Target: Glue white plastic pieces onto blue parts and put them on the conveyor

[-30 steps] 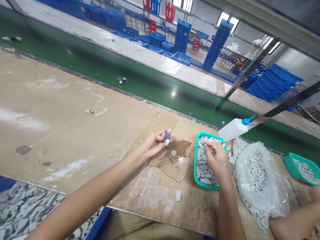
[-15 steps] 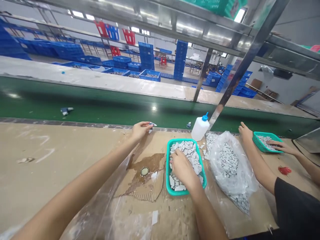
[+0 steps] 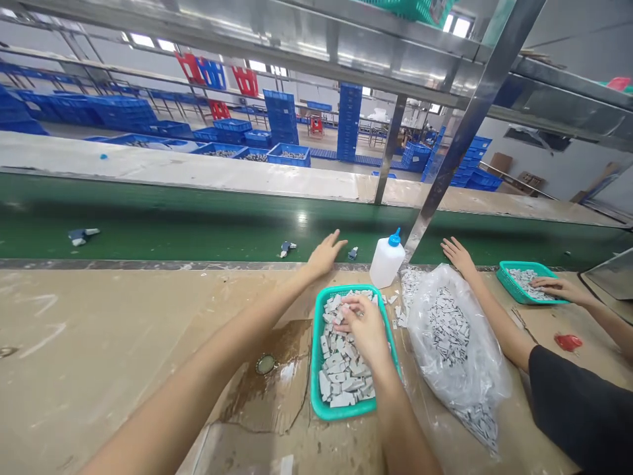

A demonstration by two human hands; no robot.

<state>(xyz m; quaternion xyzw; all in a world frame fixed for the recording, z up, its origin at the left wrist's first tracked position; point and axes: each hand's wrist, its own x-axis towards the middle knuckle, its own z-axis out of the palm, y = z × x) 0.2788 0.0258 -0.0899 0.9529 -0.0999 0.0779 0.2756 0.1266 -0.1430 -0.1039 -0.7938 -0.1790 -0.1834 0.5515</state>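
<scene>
My left hand (image 3: 326, 256) reaches over the near edge of the green conveyor belt (image 3: 222, 227), fingers apart and holding nothing. Just right of its fingertips a small dark-and-white part (image 3: 353, 253) lies on the belt. Another such part (image 3: 287, 249) rests to the left of that hand. Over a green plastic basket (image 3: 316, 396) filled with small white plastic pieces (image 3: 341, 379), my right hand (image 3: 364, 324) has thumb and fingers pinched on a white piece; the fingers partly hide it. A white squeeze bottle (image 3: 387, 262) with a blue cap stands behind the basket.
A clear bag of small pieces (image 3: 450, 330) lies right of the basket. Beyond it, a co-worker's hand (image 3: 458, 256) is at the belt and the other (image 3: 551, 287) is in a second green basket (image 3: 509, 285). A metal post (image 3: 455, 145) slants up behind the bottle.
My left hand has let go of a dark-and-white part, now on the belt, and moved right. Parts on the belt have shifted left. My right hand has lifted slightly within the basket.
</scene>
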